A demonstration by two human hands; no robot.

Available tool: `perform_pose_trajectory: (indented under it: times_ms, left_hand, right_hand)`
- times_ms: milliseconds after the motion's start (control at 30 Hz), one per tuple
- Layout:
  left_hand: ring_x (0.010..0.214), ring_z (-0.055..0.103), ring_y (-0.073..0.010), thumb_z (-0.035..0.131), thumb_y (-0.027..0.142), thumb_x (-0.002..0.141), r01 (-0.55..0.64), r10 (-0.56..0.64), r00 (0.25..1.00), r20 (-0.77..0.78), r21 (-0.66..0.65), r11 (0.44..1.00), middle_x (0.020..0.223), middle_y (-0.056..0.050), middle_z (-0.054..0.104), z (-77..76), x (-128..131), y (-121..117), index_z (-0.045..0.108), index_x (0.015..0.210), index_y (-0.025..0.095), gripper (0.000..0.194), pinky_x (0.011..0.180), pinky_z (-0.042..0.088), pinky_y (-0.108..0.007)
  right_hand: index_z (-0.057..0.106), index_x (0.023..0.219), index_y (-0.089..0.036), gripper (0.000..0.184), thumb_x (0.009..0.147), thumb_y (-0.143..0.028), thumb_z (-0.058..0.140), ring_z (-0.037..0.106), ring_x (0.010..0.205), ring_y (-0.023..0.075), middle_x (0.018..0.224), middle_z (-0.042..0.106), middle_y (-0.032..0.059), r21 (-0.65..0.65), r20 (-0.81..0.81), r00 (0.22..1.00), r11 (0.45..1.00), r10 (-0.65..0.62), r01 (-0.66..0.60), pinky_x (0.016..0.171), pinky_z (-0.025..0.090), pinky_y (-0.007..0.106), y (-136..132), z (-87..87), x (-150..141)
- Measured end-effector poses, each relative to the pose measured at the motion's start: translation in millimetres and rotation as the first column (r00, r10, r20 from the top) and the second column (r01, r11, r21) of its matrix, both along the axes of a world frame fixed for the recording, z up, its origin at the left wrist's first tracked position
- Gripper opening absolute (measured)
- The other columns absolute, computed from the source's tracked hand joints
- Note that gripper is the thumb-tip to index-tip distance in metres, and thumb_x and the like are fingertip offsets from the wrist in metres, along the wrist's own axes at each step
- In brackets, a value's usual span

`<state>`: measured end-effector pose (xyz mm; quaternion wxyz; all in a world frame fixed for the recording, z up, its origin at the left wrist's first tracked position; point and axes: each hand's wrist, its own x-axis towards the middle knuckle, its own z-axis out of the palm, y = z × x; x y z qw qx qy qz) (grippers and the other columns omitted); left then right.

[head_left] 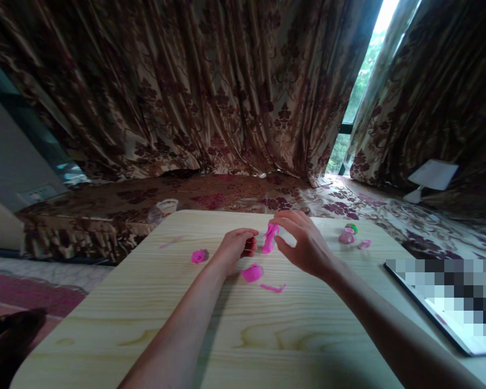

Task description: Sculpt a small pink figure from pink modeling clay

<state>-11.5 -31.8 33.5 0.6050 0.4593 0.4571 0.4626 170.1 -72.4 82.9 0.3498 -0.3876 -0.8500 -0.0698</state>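
An upright pink piece of modelling clay [269,240], with thin strands along its upper part, stands on the table between my hands. My right hand [303,240] is just to its right, thumb and fingers apart; the fingertips reach its top and seem to touch it. To the left of the piece, my left hand [238,246] hovers with loosely bent fingers, and nothing shows in them. Closer to me lie a flattened pink clay lump [251,273] and a thin bent pink clay strip [272,288]. A crumpled pink clay ball [198,256] rests left of my left forearm.
On the wooden table [291,335], small pink pieces and a green-and-pink item [348,234] lie at the back right. A dark-edged flat panel [437,308], partly blurred out, sits at the right edge. A clear plastic container [164,209] stands beyond the back left corner.
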Motion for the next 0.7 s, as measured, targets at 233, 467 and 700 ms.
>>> perform_pose_trajectory:
  times_ms: [233, 467, 700]
  left_hand:
    - [0.047, 0.054, -0.0100, 0.064, 0.018, 0.062, -0.057, 0.057, 0.998, 0.031, -0.012, 0.998, 0.057, -0.002, 0.060, -7.1, 9.6, 9.3, 0.064, 0.074, 0.012, 0.013, 0.046, 0.041, -0.021]
    - [0.051, 0.057, -0.0096, 0.060, 0.012, 0.067, -0.020, 0.027, 0.989, 0.144, -0.044, 0.999, 0.063, -0.003, 0.062, 12.6, 16.9, 31.9, 0.060, 0.076, 0.010, 0.009, 0.049, 0.047, -0.021]
    - [0.054, 0.057, -0.0082, 0.051, 0.010, 0.073, 0.010, 0.008, 0.967, 0.256, -0.071, 0.997, 0.065, -0.002, 0.059, 15.0, 11.3, 16.2, 0.058, 0.084, 0.013, 0.013, 0.052, 0.048, -0.020]
  right_hand:
    - [0.066, 0.091, -0.018, 0.021, 0.075, -0.031, 0.061, 0.057, 0.083, 0.0200, 0.089, 0.063, 0.0072, -0.291, -0.196, 0.930, 0.925, -0.310, 0.246, 0.076, 0.044, 0.033, 17.0, -65.0, 23.0]
    - [0.069, 0.078, -0.020, 0.018, 0.074, -0.037, 0.063, 0.057, 0.084, 0.0180, 0.089, 0.065, 0.0056, -0.401, -0.166, 0.931, 0.885, -0.325, 0.237, 0.076, 0.040, 0.029, 39.0, -85.1, -7.2]
    - [0.064, 0.073, -0.018, 0.014, 0.080, -0.026, 0.056, 0.054, 0.067, 0.0112, 0.074, 0.063, 0.0003, -0.421, -0.200, 0.974, 0.907, -0.108, 0.014, 0.062, 0.038, 0.020, 47.2, -79.8, -3.8]
